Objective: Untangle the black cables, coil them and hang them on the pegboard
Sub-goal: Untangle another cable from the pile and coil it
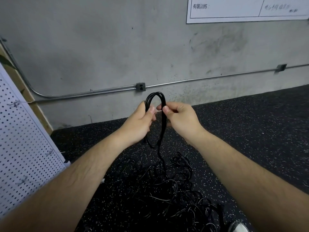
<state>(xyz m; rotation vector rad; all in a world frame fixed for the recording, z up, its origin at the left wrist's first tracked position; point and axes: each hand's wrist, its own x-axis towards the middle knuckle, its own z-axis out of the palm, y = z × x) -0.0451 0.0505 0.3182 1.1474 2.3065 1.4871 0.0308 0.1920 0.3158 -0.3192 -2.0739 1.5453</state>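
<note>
— Forearms first: the left forearm and right forearm come in from the bottom corners and converge toward the middle. What lies between them?

— Low between them, a tangle of black cables sprawls on the dark speckled floor. The toe of a white shoe shows at the bottom edge, just right of the tangle.

— How much room is there to move?

— The left side is closed by the white pegboard, which stands slanted along that edge with its lower corner near the tangle. Straight ahead is the concrete wall. A metal conduit runs low along it through an outlet box. To the right the floor stretches open.

— And the cable being worked?

— A cable loop of several strands is held in front of the wall, above the tangle. Its long axis is upright. The bend points up, two legs run down, and one strand drops from it into the tangle.

— Hands?

— Close together at the same height; whether they touch I cannot tell. The left hand grips the left leg, fingers curled round it and thumb laid upward. The right hand pinches the right leg between thumb and forefinger, its other fingers curled in.
</note>
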